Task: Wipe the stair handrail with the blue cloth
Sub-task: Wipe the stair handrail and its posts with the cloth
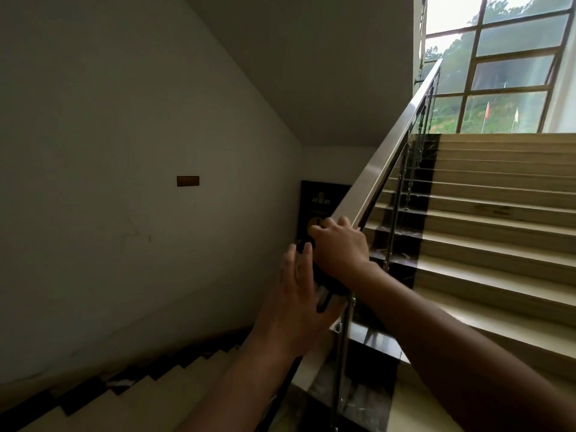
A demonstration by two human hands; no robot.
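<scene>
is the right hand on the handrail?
Yes: the right hand is curled over the low end of the handrail, with the dark-looking cloth bunched under it.

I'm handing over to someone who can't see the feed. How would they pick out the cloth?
Start at the big window and follow the metal handrail down to the two hands. The cloth is the dark bunch beneath the right hand, the left hand flat against it. Everything around it is pale or shiny; it looks almost black.
</scene>
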